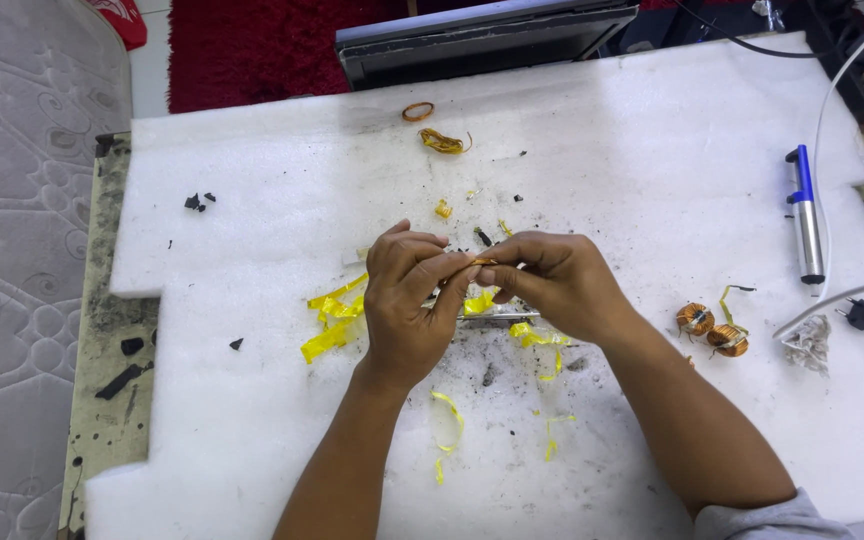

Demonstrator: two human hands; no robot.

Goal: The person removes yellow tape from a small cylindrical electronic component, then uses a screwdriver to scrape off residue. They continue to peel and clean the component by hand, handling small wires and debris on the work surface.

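Both hands meet over the middle of the white foam sheet [252, 420], fingertips pinched together on a small copper-coloured piece [483, 262], probably a bit of wound wire (too small to tell for sure). The left hand [407, 300] is curled closed with thumb and forefinger nipping the piece from its left end, and the right hand [552, 280] is closed the same way, gripping it from the right. So the piece lies right between the two hands, its long axis running roughly left to right, with neither hand really nearer than the other. Just below the fingers sits a thin metal tool [497, 318], partly hidden, and strips of yellow tape [332, 325] are scattered around under and beside the left hand. Off to the right, well apart from the hands, two copper toroid coils [712, 330] rest side by side, and further right lies a blue and silver pen-shaped tool [805, 215]. Black crumbs and dust are all over.
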